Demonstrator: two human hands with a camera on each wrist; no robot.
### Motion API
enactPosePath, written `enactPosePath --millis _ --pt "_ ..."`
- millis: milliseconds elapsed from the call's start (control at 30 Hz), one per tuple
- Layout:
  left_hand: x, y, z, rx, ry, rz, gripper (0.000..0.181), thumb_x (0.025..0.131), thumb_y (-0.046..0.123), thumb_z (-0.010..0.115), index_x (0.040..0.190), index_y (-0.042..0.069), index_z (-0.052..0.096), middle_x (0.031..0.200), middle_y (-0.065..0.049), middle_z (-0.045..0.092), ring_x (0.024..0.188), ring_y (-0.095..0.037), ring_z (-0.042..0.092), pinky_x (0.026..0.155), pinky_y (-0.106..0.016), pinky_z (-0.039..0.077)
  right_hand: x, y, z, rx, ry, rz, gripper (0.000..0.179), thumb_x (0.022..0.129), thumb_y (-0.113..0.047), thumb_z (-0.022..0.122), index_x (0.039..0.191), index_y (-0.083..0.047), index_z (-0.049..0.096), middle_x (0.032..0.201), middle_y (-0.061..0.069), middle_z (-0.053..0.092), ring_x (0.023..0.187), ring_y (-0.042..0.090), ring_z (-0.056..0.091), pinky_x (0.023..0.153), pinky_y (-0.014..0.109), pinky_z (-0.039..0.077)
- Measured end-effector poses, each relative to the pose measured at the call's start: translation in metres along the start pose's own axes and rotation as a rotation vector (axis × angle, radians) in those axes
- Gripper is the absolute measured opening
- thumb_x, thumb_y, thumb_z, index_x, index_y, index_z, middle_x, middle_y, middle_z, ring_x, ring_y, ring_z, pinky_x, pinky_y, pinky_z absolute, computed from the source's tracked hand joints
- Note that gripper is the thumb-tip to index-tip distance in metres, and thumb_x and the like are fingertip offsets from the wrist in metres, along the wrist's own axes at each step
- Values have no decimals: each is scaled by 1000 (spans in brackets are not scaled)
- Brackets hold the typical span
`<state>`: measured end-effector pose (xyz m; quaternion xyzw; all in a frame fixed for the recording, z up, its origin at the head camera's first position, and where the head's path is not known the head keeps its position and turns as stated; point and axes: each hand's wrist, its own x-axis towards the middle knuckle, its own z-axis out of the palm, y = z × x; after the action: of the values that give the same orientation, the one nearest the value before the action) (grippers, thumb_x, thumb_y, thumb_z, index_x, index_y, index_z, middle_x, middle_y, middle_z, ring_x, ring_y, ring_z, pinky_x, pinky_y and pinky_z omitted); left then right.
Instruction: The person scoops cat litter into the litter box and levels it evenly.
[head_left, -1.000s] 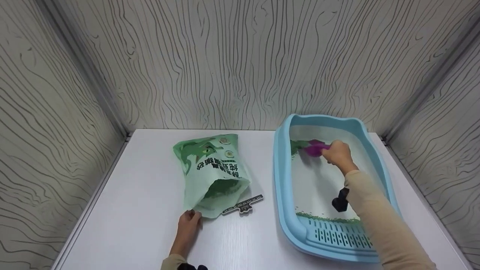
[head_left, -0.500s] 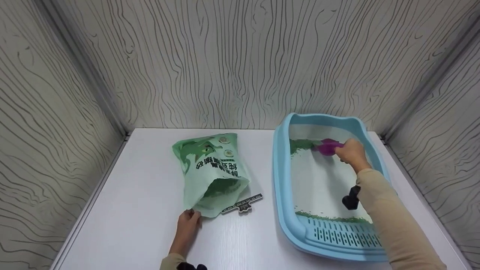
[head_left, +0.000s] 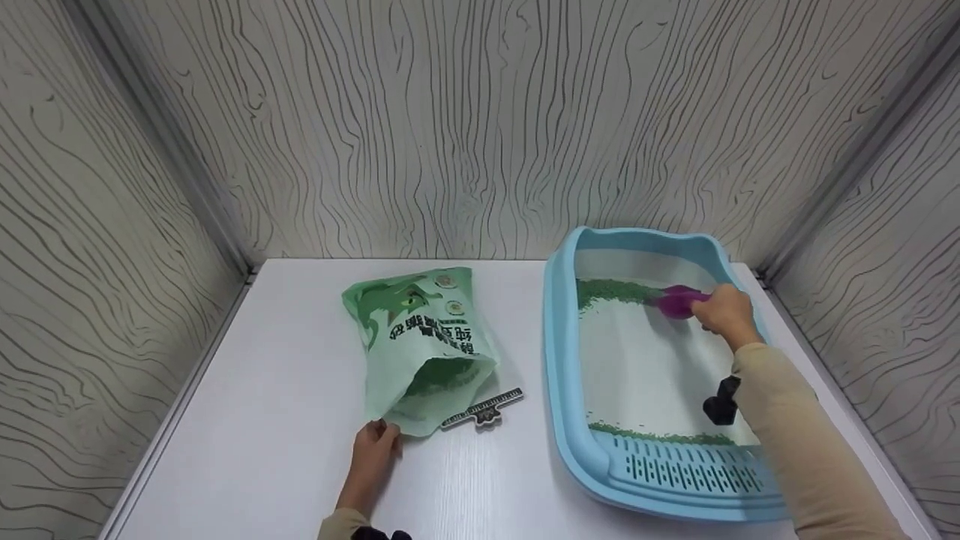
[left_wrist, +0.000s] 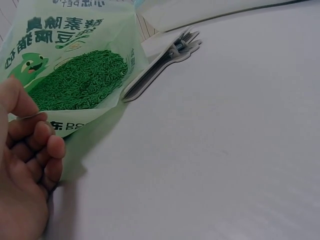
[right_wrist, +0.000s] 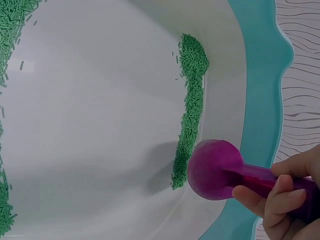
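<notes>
My right hand (head_left: 726, 312) grips the handle of a purple scoop (right_wrist: 215, 167) over the far end of a blue litter box (head_left: 562, 375). Below the scoop, a strip of green litter pellets (right_wrist: 190, 112) runs along the box's far inner wall. My left hand (head_left: 373, 450) pinches the lower edge of the open mouth of a pale green litter bag (head_left: 427, 300). The bag lies on the table with its mouth facing me. Green pellets (left_wrist: 82, 80) show inside it in the left wrist view. Whether the scoop holds pellets is hidden.
A dark bag clip (head_left: 484, 411) lies beside the bag's mouth, on the white table (head_left: 465, 480). A second line of pellets (head_left: 652, 436) lies near the box's slotted front ledge (head_left: 682, 472). Wood-grain panels (head_left: 420, 127) stand behind and at both sides.
My right hand and the scoop have moved rightward along the box's far wall, and the pellet strip now reaches farther right. My left hand keeps its pinch on the bag.
</notes>
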<state>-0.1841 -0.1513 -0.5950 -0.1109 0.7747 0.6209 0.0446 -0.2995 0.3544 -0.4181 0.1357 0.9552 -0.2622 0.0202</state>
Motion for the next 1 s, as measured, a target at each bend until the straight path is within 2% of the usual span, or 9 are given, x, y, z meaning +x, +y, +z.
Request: enactPosePath --millis 133,200,367,467,567,733,833,933,1000 --pt "-10 18 -2 -9 -3 -17 11 89 6 48 79 5 49 67 -1 50 65 -11 48 64 -22 42 0 5 -1 -5 1 6 25 85 -11 49 86 12 58 63 11 63 52 11 55 49 23 44" --pt "-13 21 -2 -13 -4 -20 10 89 5 48 79 5 49 66 -1 50 65 -12 48 64 -22 42 -2 6 -2 -4 -9 12 24 85 -10 49 87 12 58 64 11 62 53 12 55 49 23 44" --pt "-4 4 0 -20 -1 -17 10 90 8 49 81 6 50 67 1 50 65 -10 48 64 -22 41 -4 4 -4 -10 -12 19 22 85 -8 49 87 12 58 64 12 61 55 14 54 50 24 44" --pt "2 -7 1 -9 11 -14 11 90 10 49 80 7 50 66 3 49 64 -9 47 64 -21 42 -4 1 -3 -26 7 12 19 84 -9 49 76 7 57 61 10 61 53 13 54 50 24 43" --pt "5 -11 2 -5 16 -22 11 90 12 50 80 7 48 66 3 48 63 -10 47 63 -22 42 -4 -3 -1 -33 14 -19 20 83 -9 48 68 2 55 57 10 62 50 13 54 48 24 42" --pt "6 -11 2 -3 11 -31 11 90 13 49 82 7 47 68 2 49 64 -10 47 62 -22 43 -4 -11 4 -42 14 -75 21 84 -8 50 64 1 52 53 9 59 48 11 50 46 23 39" --pt "4 -7 1 -2 15 -37 10 90 12 49 82 7 47 68 1 49 65 -10 48 62 -23 43 -4 -18 9 -60 18 -89 23 84 -8 50 62 -3 45 52 4 50 50 12 44 46 24 36" --pt "-4 7 0 -11 14 -44 11 89 9 49 79 6 46 67 0 49 65 -12 48 63 -23 43 -4 -22 14 -80 30 -124 22 84 -8 52 64 -5 41 56 1 41 54 14 39 48 26 33" --pt "-11 19 -1 -11 12 -49 11 89 8 49 79 6 45 66 0 49 65 -13 48 63 -24 43 -4 -25 17 -97 39 -153 20 84 -8 53 67 -3 43 59 3 39 56 16 38 50 27 32"
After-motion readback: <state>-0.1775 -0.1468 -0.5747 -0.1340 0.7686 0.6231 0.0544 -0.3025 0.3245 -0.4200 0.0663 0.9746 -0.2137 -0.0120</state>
